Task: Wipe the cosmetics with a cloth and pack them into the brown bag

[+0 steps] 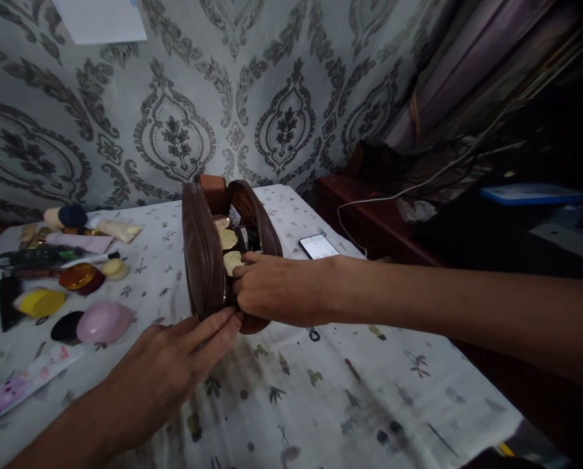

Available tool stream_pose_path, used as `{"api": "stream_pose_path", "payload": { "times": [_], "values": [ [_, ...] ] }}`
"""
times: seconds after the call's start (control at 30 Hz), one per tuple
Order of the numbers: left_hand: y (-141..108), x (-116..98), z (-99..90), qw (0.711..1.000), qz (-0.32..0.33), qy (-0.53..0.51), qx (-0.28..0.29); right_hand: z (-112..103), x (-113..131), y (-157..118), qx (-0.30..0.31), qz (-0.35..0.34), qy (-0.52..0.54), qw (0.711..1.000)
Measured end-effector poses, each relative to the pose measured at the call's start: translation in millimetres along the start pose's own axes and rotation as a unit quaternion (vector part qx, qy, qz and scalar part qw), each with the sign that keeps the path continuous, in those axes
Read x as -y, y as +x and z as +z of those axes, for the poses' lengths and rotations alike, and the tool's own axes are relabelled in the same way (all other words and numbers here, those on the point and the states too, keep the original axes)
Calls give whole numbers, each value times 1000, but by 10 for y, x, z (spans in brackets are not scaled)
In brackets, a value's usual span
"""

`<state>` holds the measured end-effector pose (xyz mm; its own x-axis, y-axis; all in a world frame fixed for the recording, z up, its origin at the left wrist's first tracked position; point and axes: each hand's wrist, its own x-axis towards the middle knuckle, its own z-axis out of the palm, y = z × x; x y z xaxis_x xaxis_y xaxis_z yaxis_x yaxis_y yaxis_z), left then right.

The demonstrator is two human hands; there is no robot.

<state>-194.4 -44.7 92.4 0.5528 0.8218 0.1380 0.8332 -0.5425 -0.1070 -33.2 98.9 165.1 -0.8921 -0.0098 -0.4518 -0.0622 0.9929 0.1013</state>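
Note:
A brown zippered toiletry bag [200, 251] stands on the cloth with its top unzipped. Round gold-coloured lids [228, 240] and dark items show inside it. My left hand [174, 365] holds the bag's near end, its fingers along the lower edge. From the right, my right hand [276, 286] reaches into the near part of the opening. Its fingers are curled beside a gold lid, with the fingertips partly hidden in the bag; I cannot make out what they hold.
Several cosmetics lie at left, among them a pink rounded container [104, 322], an amber jar [81, 277], a cream tube [119, 230] and a patterned tube [30, 384]. A lit phone [319, 247] lies behind my right forearm. A white cable [393, 197] runs off right.

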Motion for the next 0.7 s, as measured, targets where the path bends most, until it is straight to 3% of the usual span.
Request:
{"api": "stream_pose_path", "payload": {
  "times": [0.23,0.5,0.7],
  "values": [
    [-16,57,36,999,34,8,-39,6,-143,-40,-96,7,-40,995],
    [-41,47,56,999,29,13,-28,11,-184,-5,-113,-14,-91,989],
    [-13,50,20,999,27,-1,-30,102,-219,67,-130,-9,-44,991]
  ]
}}
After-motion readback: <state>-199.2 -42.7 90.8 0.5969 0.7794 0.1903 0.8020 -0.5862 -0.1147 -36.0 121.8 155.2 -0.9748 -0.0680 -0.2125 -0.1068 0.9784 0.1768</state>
